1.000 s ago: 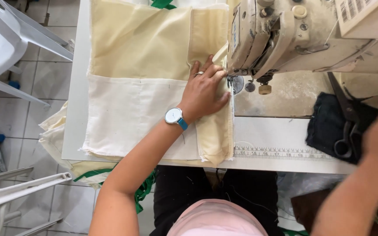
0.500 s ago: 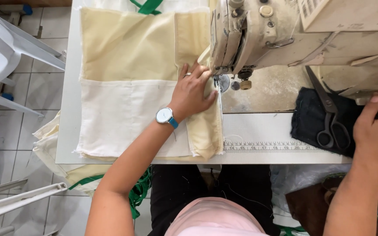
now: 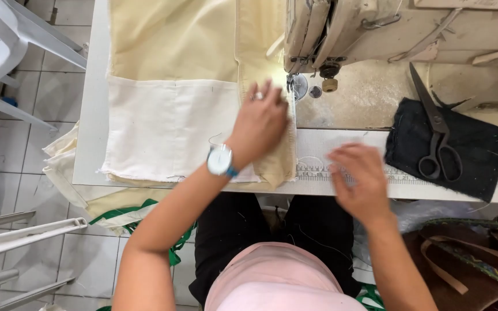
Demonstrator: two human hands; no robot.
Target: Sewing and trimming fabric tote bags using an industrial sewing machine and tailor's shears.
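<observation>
The cream and white fabric panel (image 3: 174, 103) lies flat on the sewing table (image 3: 90, 115); your left hand (image 3: 260, 124) presses on it, fingers together, beside the sewing machine (image 3: 376, 29); your right hand (image 3: 361, 181) hovers blurred, fingers loosely spread, left of the scissors (image 3: 436, 138).

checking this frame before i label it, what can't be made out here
- Right hand: motion-blurred in the head view, so finger pose and table contact are unclear.
- Needle: hidden behind the sewing machine head.
- Fabric under the left hand: covered by the palm.
- Machine top: cut off by the upper edge.
</observation>
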